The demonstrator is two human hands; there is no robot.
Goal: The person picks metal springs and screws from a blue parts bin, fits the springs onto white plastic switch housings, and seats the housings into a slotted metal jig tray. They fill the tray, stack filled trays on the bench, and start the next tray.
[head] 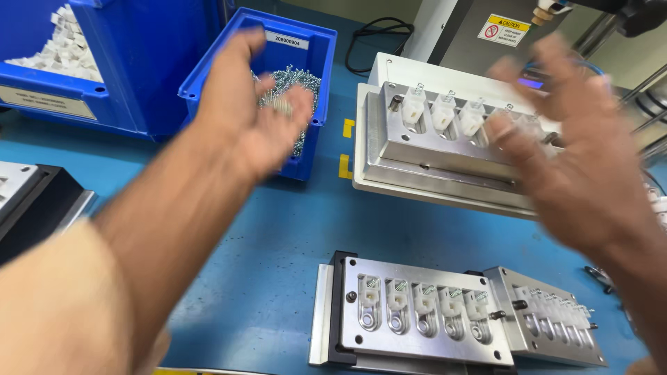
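Steel springs, tiny, light, snag-prone; heaped in blue bin near bench's back edge.
Left hand loosely cupped, pinching a few; right hand spread, blurred, apparently empty; best pinched singly by coil.

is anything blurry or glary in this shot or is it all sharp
In the head view, the right hand is heavily motion-blurred, its fingers smeared over the upper fixture; the left hand is softer-edged but clearer, by the blue bin of small metal parts. The lower metal fixture is sharp, with mild sheen on its plate. The blue table shows soft, even lighting and faint shadows.
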